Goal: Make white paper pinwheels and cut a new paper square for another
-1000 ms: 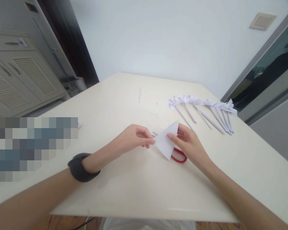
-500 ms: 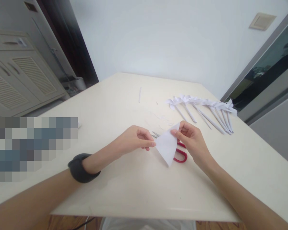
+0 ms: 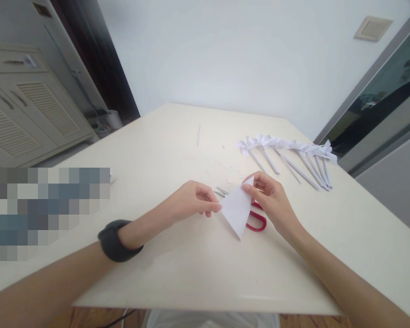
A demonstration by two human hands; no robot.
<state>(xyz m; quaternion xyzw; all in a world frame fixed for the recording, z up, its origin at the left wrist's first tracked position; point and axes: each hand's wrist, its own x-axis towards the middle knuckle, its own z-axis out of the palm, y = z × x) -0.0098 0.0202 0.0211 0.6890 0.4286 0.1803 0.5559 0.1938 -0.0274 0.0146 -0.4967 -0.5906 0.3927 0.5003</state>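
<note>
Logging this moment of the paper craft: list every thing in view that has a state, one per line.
folded paper triangle: pinched by both hands, lifted off the table
left hand: pinching its left corner
right hand: pinching its top corner
red scissors: flat on table, partly behind the paper, blades slightly apart
paper pinwheels: lying in a row
cabinet doors: closed

One folded white paper triangle (image 3: 237, 209) at frame centre. One pair of red-handled scissors (image 3: 254, 217) just behind it. Two hands: left hand (image 3: 187, 200), right hand (image 3: 271, 200). One black wristband (image 3: 114, 240), lower left. About eight paper flowers (image 3: 290, 155) with rolled stems, upper right. One loose paper stick (image 3: 198, 135) above centre.
</note>
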